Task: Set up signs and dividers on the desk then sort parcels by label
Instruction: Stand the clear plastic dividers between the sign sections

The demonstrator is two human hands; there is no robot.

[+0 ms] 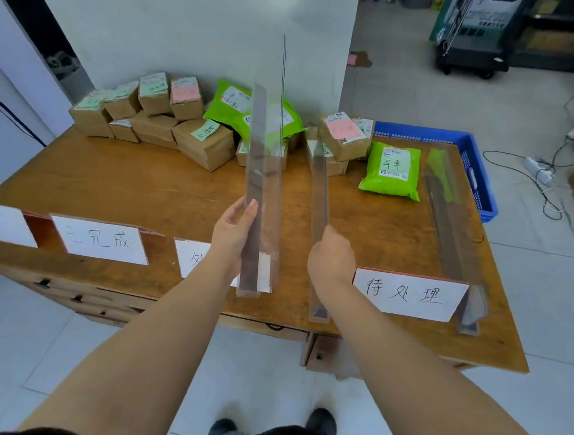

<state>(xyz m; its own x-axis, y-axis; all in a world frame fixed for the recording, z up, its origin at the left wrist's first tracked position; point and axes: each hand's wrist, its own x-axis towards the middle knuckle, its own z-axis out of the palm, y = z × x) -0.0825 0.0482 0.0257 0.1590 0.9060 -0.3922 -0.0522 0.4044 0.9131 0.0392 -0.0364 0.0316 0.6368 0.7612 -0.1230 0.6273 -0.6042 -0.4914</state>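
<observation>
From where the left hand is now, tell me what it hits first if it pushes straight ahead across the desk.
Probably the cardboard parcels heaped at the desk's far edge. The left hand grips a raised clear divider; bare wood lies ahead, though depth is hard to judge.

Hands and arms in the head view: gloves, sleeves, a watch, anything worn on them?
Nothing worn: left hand and right hand are bare, without gloves, rings or watch. Both forearms are bare to the frame's bottom edge; no sleeve shows.

Hands on dividers (clear)
</observation>
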